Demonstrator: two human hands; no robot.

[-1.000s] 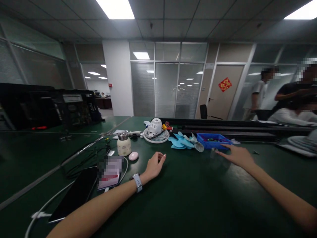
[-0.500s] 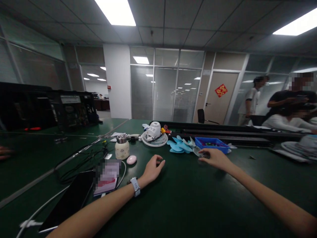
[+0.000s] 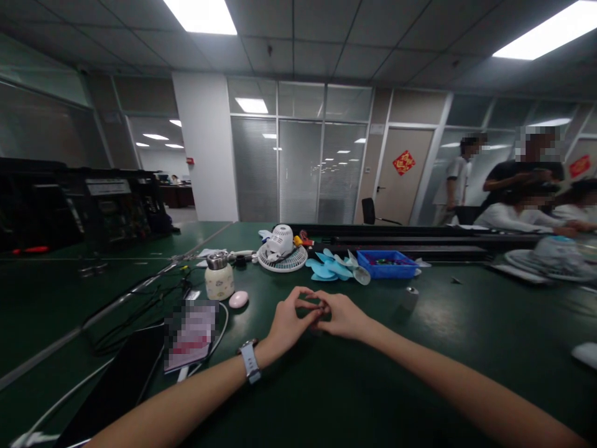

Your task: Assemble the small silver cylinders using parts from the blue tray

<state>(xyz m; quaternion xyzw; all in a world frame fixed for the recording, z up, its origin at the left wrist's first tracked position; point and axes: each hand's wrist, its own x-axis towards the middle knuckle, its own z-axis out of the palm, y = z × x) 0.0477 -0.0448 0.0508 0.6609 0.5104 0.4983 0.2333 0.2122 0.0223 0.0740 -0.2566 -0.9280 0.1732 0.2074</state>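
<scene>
Above the green table, my left hand (image 3: 290, 318) and my right hand (image 3: 344, 316) meet in front of me, fingers curled and fingertips touching. Whatever small thing they may pinch between them is hidden. A watch with a pale strap (image 3: 250, 363) is on my left wrist. To the right of my right hand stands a small grey metal piece (image 3: 410, 298). Beyond my hands lie light blue fan blades (image 3: 329, 267) and a clear round piece (image 3: 362, 275). A white fan with a round grille (image 3: 284, 264) rests behind my left hand.
A blue tray (image 3: 389, 269) holds small parts. To my left are a cream bottle (image 3: 219, 283), a pink oval object (image 3: 239, 300), a phone (image 3: 191, 339), a black tablet (image 3: 112, 389) and cables. Black rails (image 3: 405, 241) run along the back; several people are at the right.
My right hand has come left from beside the blue tray to meet my left hand. The small grey metal piece now shows on the table. The view has turned slightly right.
</scene>
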